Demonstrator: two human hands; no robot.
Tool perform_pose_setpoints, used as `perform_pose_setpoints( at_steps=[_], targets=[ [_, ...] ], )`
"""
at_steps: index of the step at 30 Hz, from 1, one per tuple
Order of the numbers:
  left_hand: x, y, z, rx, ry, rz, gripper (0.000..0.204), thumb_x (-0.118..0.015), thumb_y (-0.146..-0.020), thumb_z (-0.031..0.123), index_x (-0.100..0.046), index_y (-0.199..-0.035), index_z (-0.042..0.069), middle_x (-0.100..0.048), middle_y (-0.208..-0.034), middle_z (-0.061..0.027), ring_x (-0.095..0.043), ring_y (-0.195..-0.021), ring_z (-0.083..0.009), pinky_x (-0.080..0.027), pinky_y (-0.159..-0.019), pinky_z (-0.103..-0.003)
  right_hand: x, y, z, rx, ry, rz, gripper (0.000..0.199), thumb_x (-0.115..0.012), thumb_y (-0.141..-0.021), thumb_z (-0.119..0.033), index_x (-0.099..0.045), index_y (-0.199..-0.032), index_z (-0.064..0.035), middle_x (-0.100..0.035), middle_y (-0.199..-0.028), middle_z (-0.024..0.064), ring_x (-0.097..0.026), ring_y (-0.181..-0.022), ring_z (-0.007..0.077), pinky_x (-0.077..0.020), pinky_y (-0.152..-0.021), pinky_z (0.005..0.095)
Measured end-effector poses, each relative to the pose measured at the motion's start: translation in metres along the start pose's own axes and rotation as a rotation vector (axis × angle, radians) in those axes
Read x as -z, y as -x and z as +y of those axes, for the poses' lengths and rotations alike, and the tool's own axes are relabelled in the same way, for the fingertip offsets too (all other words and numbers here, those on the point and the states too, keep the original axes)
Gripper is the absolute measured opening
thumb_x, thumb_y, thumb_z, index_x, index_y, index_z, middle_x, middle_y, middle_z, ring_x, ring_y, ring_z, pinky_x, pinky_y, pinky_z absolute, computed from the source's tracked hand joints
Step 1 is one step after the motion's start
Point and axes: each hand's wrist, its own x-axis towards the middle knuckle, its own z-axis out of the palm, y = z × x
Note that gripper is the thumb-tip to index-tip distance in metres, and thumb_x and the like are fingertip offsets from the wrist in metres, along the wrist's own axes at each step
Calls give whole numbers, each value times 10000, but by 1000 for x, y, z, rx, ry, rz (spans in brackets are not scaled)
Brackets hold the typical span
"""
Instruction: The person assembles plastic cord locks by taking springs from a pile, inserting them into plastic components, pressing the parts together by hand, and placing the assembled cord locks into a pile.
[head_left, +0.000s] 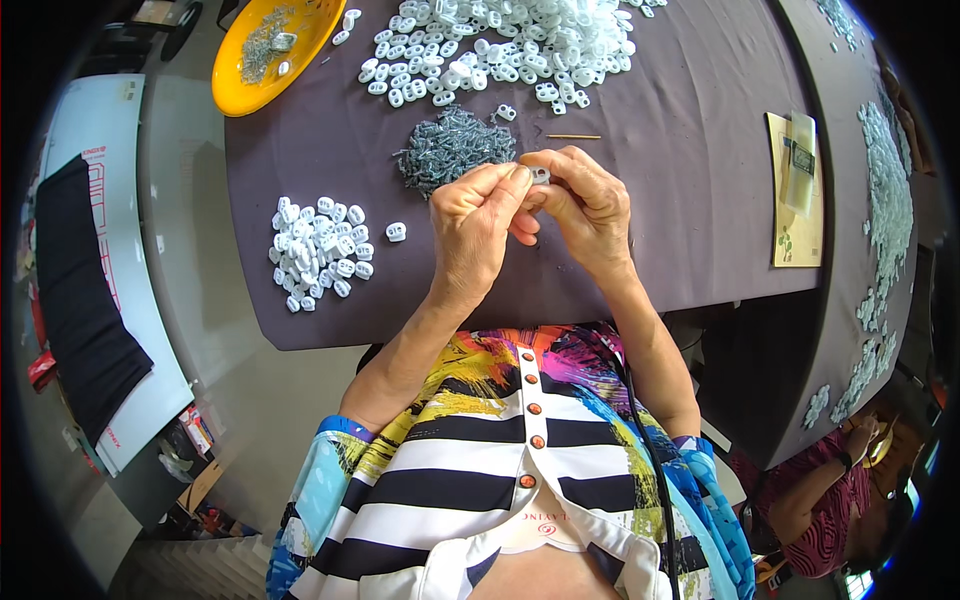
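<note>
Above the dark purple table (700, 200), just in front of the grey heap of small metal springs (450, 148), both hands meet around one small white plastic piece (540, 175). The left hand (475, 225) has its thumb and forefinger closed at the left side of the piece, while the right hand (585, 205) pinches it from the right, so it lies between the fingertips of both, equally near to each. Its long axis I cannot tell, because the fingers cover most of it.
</note>
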Motion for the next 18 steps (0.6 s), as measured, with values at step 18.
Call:
perform_pose_setpoints(
  at_steps=[18],
  targets=[
    [10,-9,6,27,-9,-16,197,-538,-879,142,-643,-862,-24,-612,-671,-44,-547,-499,-72,-463,-432,-198,-4,-8,11,-30,-150,-25,313,-666,-719,44,-623,-1027,0,-545,-813,0,-479,-673,48,-399,-581,179]
  ],
)
